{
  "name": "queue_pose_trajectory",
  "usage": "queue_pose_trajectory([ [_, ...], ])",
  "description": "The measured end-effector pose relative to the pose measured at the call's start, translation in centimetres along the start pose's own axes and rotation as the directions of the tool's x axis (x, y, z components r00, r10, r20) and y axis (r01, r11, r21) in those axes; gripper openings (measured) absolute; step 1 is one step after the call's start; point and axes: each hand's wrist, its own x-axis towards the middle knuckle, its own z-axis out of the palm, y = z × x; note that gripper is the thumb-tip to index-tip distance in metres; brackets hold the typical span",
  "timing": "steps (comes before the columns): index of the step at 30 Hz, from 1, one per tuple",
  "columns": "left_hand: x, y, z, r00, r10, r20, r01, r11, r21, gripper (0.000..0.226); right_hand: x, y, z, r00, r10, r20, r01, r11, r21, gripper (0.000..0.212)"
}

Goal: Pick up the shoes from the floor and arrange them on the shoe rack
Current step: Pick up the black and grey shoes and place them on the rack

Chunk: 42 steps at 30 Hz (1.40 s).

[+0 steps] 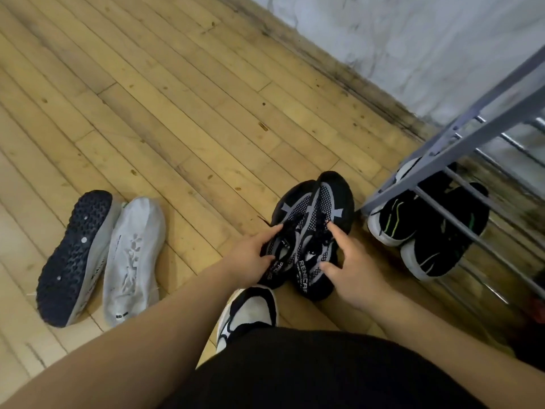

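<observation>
One shoe each of black-grey pair (312, 222) pinched at laces by left grip (250, 258) and right grip (351, 268). Shoes held side by side, toes pointed away, heels toward person. Just right of pair: shoe rack (442, 184); right grip nearer. Well left on floor (177, 113): white pair (129, 255).

A white, marbled wall (383, 33) crosses the top right, with a dark grimy strip (339, 81) along its base. Below, a worn white-and-black sneaker (250, 311) pokes out beside black clothing (309, 373).
</observation>
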Motion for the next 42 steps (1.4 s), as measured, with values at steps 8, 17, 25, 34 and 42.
queue_pose_trajectory([
  [8,-1.5,3.6,-0.2,0.993,0.062,-0.104,-0.065,0.997,-0.029,0.060,-2.3,-2.4,-7.4,0.982,-0.147,0.121,0.179,0.928,-0.325,0.077],
  [17,-9.4,6.2,-4.7,0.975,0.208,-0.072,-0.220,0.906,-0.361,0.059,-9.3,-3.1,-13.9,0.986,-0.137,0.093,0.151,0.973,-0.172,0.083],
  [25,-14.6,10.9,-4.2,0.947,0.320,0.029,-0.287,0.884,-0.370,0.060,-16.5,0.9,-15.5,0.994,-0.104,-0.030,0.108,0.981,0.161,0.079],
  [34,-13.8,16.8,-0.8,0.905,0.382,0.186,-0.313,0.895,-0.317,0.063,-17.2,4.0,-16.3,0.975,0.036,-0.221,0.045,0.935,0.352,0.081],
  [42,-10.6,15.8,1.9,0.896,0.371,0.246,-0.295,0.909,-0.296,0.067,-15.3,7.0,-17.9,0.943,0.094,-0.318,0.019,0.942,0.335,0.078],
])
